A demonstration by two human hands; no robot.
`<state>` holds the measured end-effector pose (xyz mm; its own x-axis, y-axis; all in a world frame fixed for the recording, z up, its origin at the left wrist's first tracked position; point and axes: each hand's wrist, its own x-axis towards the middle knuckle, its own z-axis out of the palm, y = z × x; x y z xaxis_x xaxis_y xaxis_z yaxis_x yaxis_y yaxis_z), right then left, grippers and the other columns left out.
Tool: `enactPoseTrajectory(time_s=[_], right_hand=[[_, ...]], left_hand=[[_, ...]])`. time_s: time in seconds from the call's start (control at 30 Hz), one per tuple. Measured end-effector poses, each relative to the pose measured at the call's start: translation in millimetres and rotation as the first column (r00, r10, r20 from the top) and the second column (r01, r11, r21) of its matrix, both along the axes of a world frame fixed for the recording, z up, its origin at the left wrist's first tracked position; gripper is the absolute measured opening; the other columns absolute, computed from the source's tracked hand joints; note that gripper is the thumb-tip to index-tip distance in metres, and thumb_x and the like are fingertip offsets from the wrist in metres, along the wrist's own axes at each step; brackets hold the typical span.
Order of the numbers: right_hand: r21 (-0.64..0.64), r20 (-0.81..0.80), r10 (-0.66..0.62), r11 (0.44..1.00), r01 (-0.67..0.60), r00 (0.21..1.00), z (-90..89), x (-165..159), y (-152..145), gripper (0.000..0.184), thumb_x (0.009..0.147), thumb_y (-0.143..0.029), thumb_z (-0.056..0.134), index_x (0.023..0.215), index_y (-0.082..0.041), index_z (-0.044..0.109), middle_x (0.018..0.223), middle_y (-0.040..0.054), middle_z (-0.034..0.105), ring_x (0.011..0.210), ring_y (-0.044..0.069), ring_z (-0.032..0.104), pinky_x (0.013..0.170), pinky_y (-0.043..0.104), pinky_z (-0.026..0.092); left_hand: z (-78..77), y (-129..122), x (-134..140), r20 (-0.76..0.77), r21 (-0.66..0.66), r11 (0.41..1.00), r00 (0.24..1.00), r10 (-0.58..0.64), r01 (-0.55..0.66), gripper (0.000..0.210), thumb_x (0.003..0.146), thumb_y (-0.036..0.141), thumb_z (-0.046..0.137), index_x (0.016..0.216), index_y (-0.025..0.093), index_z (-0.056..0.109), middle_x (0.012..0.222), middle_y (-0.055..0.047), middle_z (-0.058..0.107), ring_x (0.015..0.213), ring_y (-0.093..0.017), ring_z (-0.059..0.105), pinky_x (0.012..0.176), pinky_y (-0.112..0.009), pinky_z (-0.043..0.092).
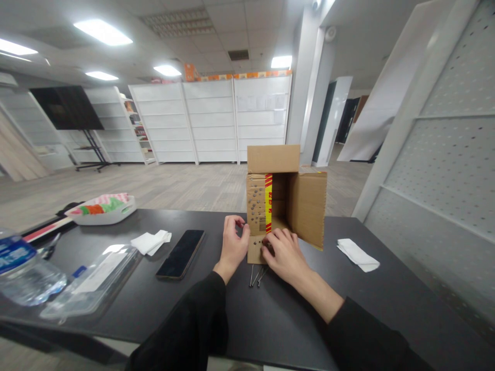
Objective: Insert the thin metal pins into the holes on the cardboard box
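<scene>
An open cardboard box (305, 206) is seated at the far edge of the tabletop (278, 322), right of that edge's middle, its opening turned toward the wearer. Dark round spots (256, 201) are seen scattered over its left front panel, beside a yellow-and-red tape strip (268, 203). The lower flap (253, 253) is reached over by the right hand (284, 252), fingers bent downward; whether anything is gripped cannot be told. The left hand (233, 242) is held just beside the box's left side, fingers curled, thumb and forefinger close together; a pinched object can be neither confirmed nor excluded. Slender metal pieces (255, 276) are laid between the lower flap and the near edge. A phone (181, 255) is placed left of the left hand; a folded tissue (358, 254) is noted near the right edge.
</scene>
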<state>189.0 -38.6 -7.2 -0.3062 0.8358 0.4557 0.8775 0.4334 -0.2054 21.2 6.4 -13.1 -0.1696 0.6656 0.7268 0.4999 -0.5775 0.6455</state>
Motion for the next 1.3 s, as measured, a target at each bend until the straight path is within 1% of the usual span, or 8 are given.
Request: enactPoseTrajectory(time_s=[0.37,0.63,1.3], right_hand=[[0.022,-0.004,-0.063,0.998,0.063,0.998,1.7,2.0,0.8,0.006,0.091,-0.023,0.054,0.089,-0.021,0.059,0.094,0.0075,0.062,0.095,0.026,0.051,0.08,0.038,0.032],[0.003,0.007,-0.085,0.996,0.085,0.996,3.7,2.2,1.0,0.005,0.091,-0.024,0.055,0.09,-0.021,0.059,0.095,0.0075,0.062,0.096,0.027,0.051,0.081,0.039,0.033],[0.003,0.024,-0.096,0.995,0.096,0.995,-0.2,3.3,4.2,0.009,0.087,-0.015,0.054,0.089,-0.02,0.061,0.096,0.0073,0.063,0.096,0.026,0.052,0.079,0.037,0.031]], left_hand=[[-0.9,0.3,-0.1,0.006,-0.01,1.0,1.0,-0.003,0.004,0.011,0.083,0.013,0.058,0.087,0.021,0.052,0.086,-0.001,0.054,0.081,-0.015,0.054,0.07,-0.029,0.044],[-1.7,1.1,-0.5,0.006,-0.009,1.0,1.0,-0.006,0.006,0.011,0.083,0.013,0.057,0.087,0.021,0.051,0.086,-0.001,0.054,0.082,-0.015,0.054,0.072,-0.029,0.044],[-3.0,2.1,-0.6,0.0,-0.008,1.0,1.0,-0.007,0.007,0.01,0.084,0.013,0.057,0.088,0.02,0.051,0.087,-0.001,0.054,0.082,-0.015,0.054,0.072,-0.028,0.043]])
